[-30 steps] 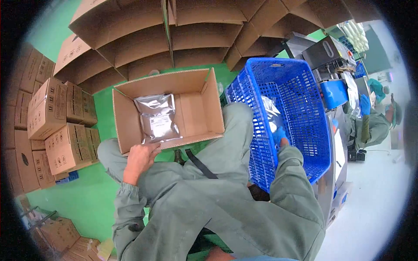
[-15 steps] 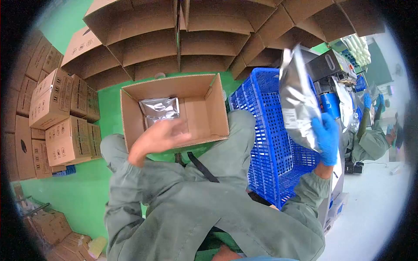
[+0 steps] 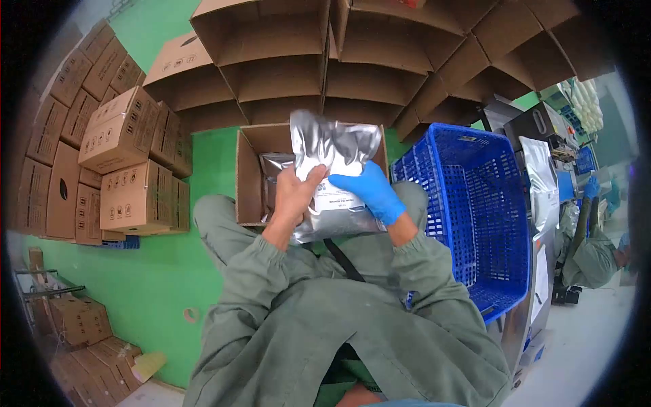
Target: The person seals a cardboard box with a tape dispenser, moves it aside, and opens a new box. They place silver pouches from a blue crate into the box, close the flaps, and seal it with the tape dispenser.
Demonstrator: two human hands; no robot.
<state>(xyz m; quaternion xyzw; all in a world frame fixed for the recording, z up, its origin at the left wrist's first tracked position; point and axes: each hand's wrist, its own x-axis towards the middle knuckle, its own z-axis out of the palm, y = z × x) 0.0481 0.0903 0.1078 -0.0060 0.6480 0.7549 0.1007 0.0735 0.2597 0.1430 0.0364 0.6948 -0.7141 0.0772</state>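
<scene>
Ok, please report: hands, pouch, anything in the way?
Left hand, gloved right hand: both gripping silver pouch. Held across open carton, near side. Another pouch lies inside, at left.

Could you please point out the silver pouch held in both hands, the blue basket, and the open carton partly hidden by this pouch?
Silver pouch (image 3: 336,198): head view, on its white label.
Blue basket (image 3: 500,220): head view, on its inner wall.
Open carton (image 3: 270,140): head view, on its far inner wall.

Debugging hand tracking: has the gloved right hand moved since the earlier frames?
Yes: judged against the blue basket, the right hand moved left, toward the cardboard box.
</scene>
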